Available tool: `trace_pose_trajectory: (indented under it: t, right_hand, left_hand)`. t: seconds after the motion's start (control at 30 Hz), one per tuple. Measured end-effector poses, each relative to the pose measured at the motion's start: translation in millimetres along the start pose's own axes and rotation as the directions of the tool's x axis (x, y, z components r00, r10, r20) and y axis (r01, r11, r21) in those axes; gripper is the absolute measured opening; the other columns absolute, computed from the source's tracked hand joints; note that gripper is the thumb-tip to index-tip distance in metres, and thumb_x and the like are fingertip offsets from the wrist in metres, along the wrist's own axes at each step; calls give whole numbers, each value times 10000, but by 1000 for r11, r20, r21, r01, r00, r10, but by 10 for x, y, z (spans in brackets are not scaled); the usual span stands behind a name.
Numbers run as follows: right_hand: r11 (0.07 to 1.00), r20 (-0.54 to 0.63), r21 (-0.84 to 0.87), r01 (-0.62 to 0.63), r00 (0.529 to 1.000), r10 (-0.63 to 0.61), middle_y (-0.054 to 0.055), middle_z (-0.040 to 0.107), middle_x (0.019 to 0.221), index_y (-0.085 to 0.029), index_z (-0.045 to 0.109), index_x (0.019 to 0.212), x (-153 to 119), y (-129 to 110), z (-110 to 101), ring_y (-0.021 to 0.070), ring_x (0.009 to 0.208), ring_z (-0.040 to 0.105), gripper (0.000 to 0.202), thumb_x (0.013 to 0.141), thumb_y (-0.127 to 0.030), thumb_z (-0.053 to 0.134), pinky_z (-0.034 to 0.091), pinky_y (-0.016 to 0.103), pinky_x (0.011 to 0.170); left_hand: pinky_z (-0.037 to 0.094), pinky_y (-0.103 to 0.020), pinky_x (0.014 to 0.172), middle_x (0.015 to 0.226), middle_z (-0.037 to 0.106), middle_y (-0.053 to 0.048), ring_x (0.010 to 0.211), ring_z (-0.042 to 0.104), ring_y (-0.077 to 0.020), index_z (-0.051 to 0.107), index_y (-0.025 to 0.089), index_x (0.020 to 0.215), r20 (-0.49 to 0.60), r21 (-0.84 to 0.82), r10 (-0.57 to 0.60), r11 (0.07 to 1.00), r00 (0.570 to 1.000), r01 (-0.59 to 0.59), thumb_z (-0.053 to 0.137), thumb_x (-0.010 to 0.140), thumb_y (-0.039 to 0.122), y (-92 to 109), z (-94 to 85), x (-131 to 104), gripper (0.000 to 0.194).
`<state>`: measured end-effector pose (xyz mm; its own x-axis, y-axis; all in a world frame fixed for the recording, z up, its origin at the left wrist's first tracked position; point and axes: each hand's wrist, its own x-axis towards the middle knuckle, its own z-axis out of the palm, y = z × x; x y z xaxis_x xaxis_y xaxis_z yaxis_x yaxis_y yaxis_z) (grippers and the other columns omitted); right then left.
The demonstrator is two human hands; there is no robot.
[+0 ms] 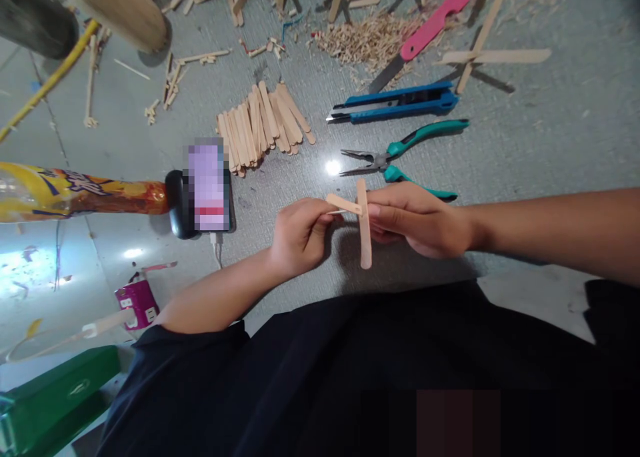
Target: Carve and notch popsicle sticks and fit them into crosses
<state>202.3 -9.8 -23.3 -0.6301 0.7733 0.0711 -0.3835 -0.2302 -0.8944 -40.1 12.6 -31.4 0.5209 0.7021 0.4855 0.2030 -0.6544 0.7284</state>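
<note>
Right grip [417, 218] holds the crossed wooden sticks [365, 233] at its fingertips.

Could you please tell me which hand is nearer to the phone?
The left hand is nearer: it is to the right of the phone and slightly closer to the body. The right hand is farther right, past the left hand.

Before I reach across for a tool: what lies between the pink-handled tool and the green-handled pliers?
In the head view, a blue box cutter lies between the pink-handled tool and the green-handled pliers.
</note>
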Motion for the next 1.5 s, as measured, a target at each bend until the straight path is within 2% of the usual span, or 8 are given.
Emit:
trace_pose_trajectory:
  t: [0.27,0.47,0.67,0.87,1.03,1.2,1.33,1.5]
  right_hand:
    - [999,-21,-44,29,999,-30,-85,386,699,-235,515,820,2,48,2,98,601,308,521,1250,-512,609,262,285,549]
    - [976,29,-194,98,995,-94,-64,443,712,-238,523,817,-1,33,-38,113,643,376,509,1257,-484,596,329,286,592]
    - [986,44,-139,95,995,-89,-64,444,719,-238,522,821,14,27,-6,106,627,379,503,1270,-458,571,330,283,574]
    - [979,34,-178,102,995,-98,-68,476,716,-232,532,843,-9,23,-16,94,624,394,483,1278,-440,561,329,269,575]
    - [976,60,-204,78,996,-67,-66,489,712,-231,553,851,5,7,-32,94,614,400,482,1270,-467,571,342,259,559]
    - [980,69,-186,69,996,-57,-70,473,709,-228,535,824,33,17,-17,87,616,393,510,1272,-468,565,352,243,562]
    - [975,35,-221,30,999,-22,-70,435,711,-230,506,795,47,6,19,93,627,366,549,1261,-512,580,338,255,569]
    - [964,-19,-267,11,1000,-17,-67,429,727,-227,519,819,52,16,76,103,661,357,558,1245,-581,588,322,278,605]
  left_hand:
    - [532,-254,658,822,817,-24,696,745,-132,757,220,1034,9,-9,-34,999,999,34,558,1195,237,0,-4,-20,257]
    - [578,-301,712,1038,851,-90,803,782,-170,718,207,1305,92,21,13,1000,996,-15,522,1224,426,-60,-1,-9,305]
    - [462,-256,615,859,793,-15,635,669,-115,708,238,1106,51,-46,105,994,993,-102,589,1190,256,-94,41,26,148]
    - [429,-301,625,786,694,-13,660,615,-138,698,241,1039,-27,-17,-20,1000,999,19,561,1212,328,-42,43,-12,238]
    - [431,-316,649,809,698,-7,669,615,-137,707,260,1097,-62,-75,-23,997,998,18,606,1199,340,-35,75,-39,164]
    - [435,-325,648,792,685,-6,649,601,-133,726,262,1065,-64,-112,-58,992,996,51,607,1205,385,-14,100,-54,221]
    - [426,-264,601,778,665,21,620,597,-101,701,257,1077,-140,-74,26,997,990,-36,627,1188,269,-31,125,-30,134]
    - [443,-212,545,736,656,47,563,593,-75,645,225,1052,-191,38,161,987,968,-157,656,1162,247,-73,143,29,112]
